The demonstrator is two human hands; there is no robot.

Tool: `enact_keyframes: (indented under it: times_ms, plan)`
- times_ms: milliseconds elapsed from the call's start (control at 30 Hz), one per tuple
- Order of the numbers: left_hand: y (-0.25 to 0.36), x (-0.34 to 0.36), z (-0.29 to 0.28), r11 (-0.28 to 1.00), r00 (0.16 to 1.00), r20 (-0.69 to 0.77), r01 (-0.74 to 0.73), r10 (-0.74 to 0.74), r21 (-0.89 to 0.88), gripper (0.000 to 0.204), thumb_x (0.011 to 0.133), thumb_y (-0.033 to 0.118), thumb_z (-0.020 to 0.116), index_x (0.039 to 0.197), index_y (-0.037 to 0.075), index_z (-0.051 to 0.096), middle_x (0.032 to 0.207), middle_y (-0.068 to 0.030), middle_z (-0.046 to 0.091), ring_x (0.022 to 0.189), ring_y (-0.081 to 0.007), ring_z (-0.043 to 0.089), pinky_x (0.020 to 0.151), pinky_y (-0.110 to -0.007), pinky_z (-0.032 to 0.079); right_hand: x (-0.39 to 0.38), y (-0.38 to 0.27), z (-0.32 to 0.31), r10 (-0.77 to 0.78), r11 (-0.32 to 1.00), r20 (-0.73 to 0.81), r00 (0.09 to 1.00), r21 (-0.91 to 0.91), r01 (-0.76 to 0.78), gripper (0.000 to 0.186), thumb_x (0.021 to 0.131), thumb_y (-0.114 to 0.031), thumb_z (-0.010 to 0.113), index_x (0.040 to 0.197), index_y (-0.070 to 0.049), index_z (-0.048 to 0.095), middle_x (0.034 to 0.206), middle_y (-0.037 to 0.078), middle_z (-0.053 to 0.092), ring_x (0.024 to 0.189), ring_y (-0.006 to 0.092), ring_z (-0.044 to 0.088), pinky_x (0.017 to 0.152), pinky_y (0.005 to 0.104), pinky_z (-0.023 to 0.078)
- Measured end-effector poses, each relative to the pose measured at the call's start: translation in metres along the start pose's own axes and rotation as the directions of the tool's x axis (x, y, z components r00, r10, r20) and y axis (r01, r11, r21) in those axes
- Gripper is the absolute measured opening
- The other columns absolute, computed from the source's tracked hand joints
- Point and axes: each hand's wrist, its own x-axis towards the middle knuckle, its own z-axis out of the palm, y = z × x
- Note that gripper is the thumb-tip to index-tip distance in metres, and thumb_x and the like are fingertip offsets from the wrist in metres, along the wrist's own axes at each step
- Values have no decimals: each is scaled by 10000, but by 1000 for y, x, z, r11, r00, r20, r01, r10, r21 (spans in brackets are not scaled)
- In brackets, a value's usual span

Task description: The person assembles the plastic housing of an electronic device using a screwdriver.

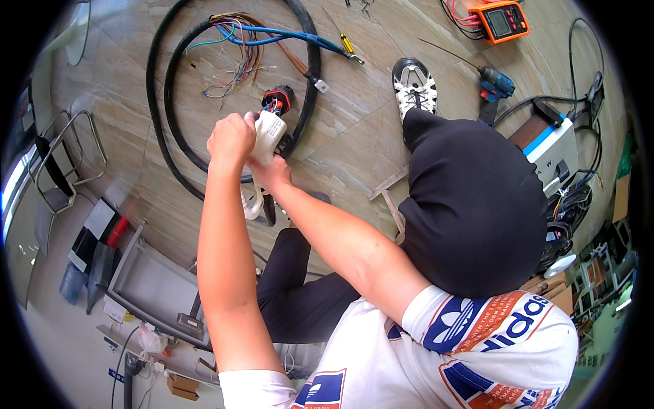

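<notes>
Near the middle left, both hands are closed around a white plastic body (270, 133) with a printed label; its exact kind I cannot make out. My left hand (231, 141) grips its left side with curled fingers. My right hand (271, 174) holds its lower end. Just beyond it is a round black connector (279, 97) with a red ring and several coloured wires at its back. Below my hands a curved white piece (253, 206) shows, partly hidden by the wrists. A thick black cable (159, 102) loops around on the floor, its stripped end fanning into thin coloured wires (248, 61).
A yellow screwdriver (347, 43) lies near a blue cable with a metal lug (355, 60). Farther right are a blue drill (496, 85) with a long bit, an orange meter (503, 22) and a white-and-blue machine (555, 153). A metal-framed chair (58, 198) stands left.
</notes>
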Motion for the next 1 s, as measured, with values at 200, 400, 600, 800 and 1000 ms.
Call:
enact_keyframes:
  times_ms: [200, 400, 600, 800, 1000]
  plan:
    - [-1, 2, 6, 1000, 1000, 25, 4, -4, 0, 478, 902, 432, 576, 1077, -11, 622, 1050, -259, 669, 1020, -435, 634, 897, -502, 491, 3, 1, 1, 17, 1000, 2, 1000, -3, -17, 773, 671, -688, 711, 1077, -31, 692, 1029, 182, 710, 1021, 307, 674, 861, 401, 507]
    - [-4, 2, 12, 996, 998, -4, -57, 57, -72, 443, 866, 392, 648, 1041, -12, 591, 1000, -254, 672, 971, -435, 634, 865, -491, 490, 3, 5, 3, -27, 1000, -8, 1000, 4, 27, 762, 680, -678, 705, 1079, -29, 690, 1025, 187, 710, 1011, 312, 675, 857, 400, 506]
    - [2, 3, 4, 998, 997, 33, -64, 63, 29, 421, 946, 370, 515, 1011, -25, 646, 1016, -275, 660, 997, -443, 621, 871, -494, 488, 2, 0, 0, 4, 1000, 2, 1000, -3, -4, 764, 686, -688, 700, 1089, -40, 688, 1022, 182, 711, 1014, 308, 674, 854, 398, 502]
    - [-10, 11, 2, 997, 997, 25, -68, 69, -29, 455, 965, 360, 487, 941, -58, 664, 928, -291, 664, 949, -438, 636, 844, -492, 490, 3, 3, 4, 7, 1000, -9, 1000, -1, -7, 796, 665, -721, 713, 1091, -48, 690, 1031, 175, 710, 1012, 305, 675, 854, 400, 505]
    - [-37, 29, 2, 931, 991, 122, -3, 51, -365, 387, 980, 305, 507, 841, -40, 616, 740, -170, 649, 689, -261, 642, 682, -417, 493, 4, 0, 3, 98, 995, -8, 995, -25, -98, 804, 666, -719, 718, 1094, -39, 686, 1043, 168, 708, 1015, 301, 674, 863, 401, 504]
